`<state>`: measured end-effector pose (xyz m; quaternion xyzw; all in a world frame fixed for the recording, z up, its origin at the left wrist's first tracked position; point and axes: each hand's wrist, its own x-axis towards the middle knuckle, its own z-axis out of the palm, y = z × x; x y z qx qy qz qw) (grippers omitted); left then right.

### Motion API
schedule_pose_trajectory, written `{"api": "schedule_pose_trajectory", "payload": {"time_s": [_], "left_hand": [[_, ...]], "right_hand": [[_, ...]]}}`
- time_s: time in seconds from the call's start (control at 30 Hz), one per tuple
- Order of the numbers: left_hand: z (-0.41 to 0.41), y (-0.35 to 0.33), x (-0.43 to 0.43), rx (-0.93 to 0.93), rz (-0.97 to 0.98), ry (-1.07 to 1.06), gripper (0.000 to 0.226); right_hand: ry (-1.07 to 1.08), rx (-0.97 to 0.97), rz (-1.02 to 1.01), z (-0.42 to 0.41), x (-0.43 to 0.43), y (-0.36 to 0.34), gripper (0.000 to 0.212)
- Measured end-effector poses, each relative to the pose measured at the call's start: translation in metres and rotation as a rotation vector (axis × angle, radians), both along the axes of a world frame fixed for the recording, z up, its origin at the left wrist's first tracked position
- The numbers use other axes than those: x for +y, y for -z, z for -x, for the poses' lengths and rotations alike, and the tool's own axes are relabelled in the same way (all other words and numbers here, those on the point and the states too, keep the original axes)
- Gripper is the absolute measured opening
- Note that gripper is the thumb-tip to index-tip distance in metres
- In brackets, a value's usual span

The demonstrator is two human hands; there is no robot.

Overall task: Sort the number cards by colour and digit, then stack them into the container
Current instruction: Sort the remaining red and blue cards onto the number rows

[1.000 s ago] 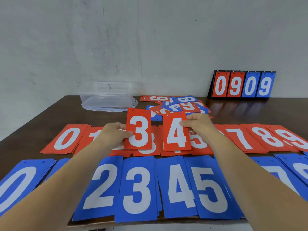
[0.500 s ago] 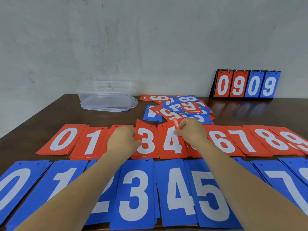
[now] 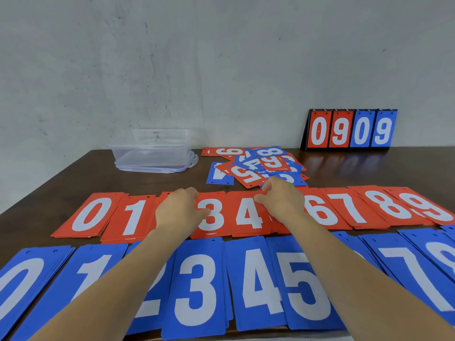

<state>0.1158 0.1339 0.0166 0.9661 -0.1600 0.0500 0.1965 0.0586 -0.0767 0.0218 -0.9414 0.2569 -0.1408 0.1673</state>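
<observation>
The left hand (image 3: 179,210) lies curled on the flat red 3 card (image 3: 218,228), and the right hand (image 3: 283,203) on the red 4 card (image 3: 247,219). I cannot tell whether either grips.

Glossy dark wooden table (image 3: 73,178), clear smooth plastic container (image 3: 151,153), matt cards (image 3: 210,215), rough grey wall (image 3: 221,57).

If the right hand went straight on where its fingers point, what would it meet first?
Probably the red 5 card at the near edge of the unsorted pile, just beyond the right hand; depth is unclear.
</observation>
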Motion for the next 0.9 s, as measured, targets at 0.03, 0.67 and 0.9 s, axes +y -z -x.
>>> {"api": "schedule_pose_trajectory", "payload": {"time_s": [0.03, 0.67, 0.9], "left_hand": [[0.001, -0.001, -0.001, -0.014, 0.009, 0.009, 0.054], [-0.048, -0.028, -0.1, 0.027, 0.158, 0.052, 0.054], [-0.092, -0.016, -0.147, 0.131, 0.041, 0.05, 0.094]], "right_hand": [[0.009, -0.013, -0.007, 0.004, -0.001, -0.002, 0.026], [0.18, -0.051, -0.084, 0.0, -0.129, -0.022, 0.024], [0.092, -0.021, -0.117, -0.07, -0.156, -0.004, 0.053]]}}
